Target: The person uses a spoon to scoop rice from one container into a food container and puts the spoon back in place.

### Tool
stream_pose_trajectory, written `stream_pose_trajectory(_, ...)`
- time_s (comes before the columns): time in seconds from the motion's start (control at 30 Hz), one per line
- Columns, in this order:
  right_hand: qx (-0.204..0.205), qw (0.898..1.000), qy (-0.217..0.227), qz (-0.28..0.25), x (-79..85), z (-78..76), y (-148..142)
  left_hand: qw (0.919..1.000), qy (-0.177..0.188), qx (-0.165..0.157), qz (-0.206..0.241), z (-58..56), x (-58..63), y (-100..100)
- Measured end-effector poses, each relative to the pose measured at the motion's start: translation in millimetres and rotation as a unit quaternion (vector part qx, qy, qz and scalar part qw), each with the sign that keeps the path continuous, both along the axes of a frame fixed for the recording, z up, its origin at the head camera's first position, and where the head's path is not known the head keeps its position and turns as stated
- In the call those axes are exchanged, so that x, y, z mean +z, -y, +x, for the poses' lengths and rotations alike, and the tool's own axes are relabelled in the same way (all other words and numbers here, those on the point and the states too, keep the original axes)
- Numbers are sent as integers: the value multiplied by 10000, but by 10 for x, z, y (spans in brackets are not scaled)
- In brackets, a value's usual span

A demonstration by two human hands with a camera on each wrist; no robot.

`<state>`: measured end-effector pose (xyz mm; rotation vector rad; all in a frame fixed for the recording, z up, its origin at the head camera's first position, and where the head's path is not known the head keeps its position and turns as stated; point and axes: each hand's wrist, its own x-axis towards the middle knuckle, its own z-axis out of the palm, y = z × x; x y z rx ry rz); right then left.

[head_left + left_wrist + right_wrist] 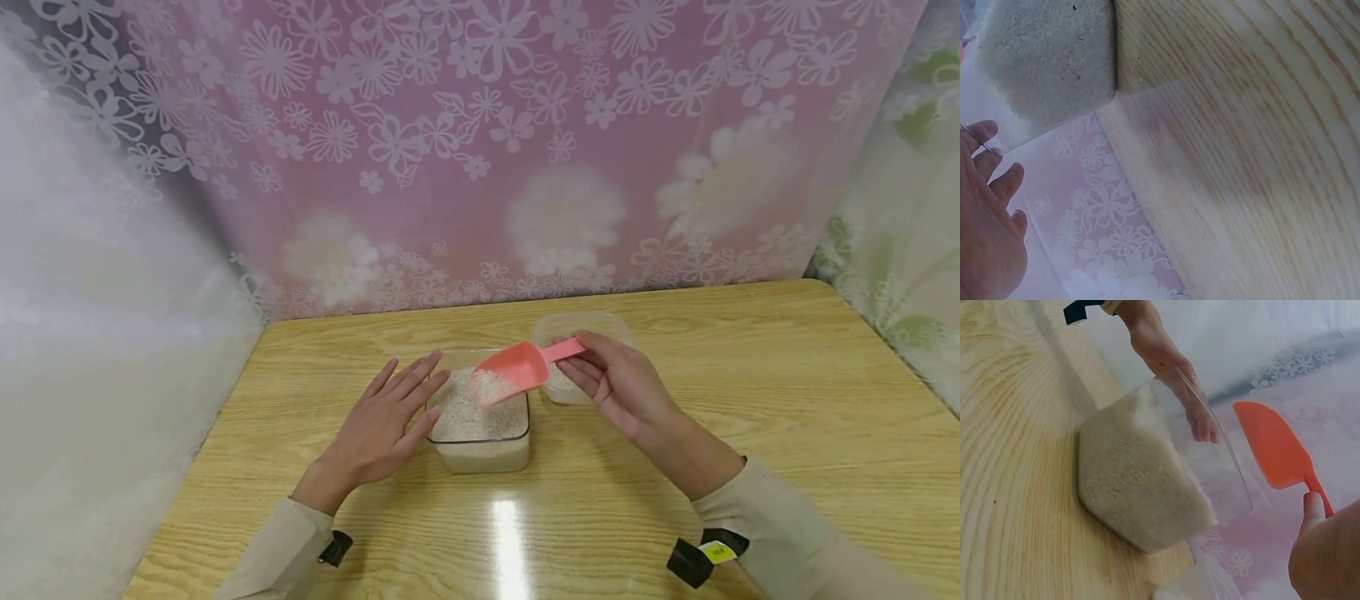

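My right hand grips the handle of a pink scoop that carries some white rice. The scoop is over a clear square container, largely filled with rice. In the right wrist view the scoop's underside shows above the rim, with the thumb along its handle. My left hand lies with fingers spread at the container's left side, fingertips right at the rim. In the left wrist view its fingers are extended beside the container wall.
A smaller clear plastic tub with some rice in it stands behind the right hand. The wooden table ends at a pink flowered curtain at the back, with pale curtains at both sides.
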<state>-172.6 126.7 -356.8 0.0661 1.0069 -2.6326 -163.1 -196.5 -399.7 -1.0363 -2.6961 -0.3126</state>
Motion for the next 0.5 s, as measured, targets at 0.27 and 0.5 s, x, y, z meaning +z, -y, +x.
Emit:
stream_pose_trajectory(0.27, -138, 9993, 47, -334, 48, -35, -133, 10000, -11, -8, 19, -9, -6, -4)
stream_pose_trajectory(0.5, -160, 9978, 40, -640, 79, -64, -304, 10000, 11, 21, 14, -2, -11, -5)
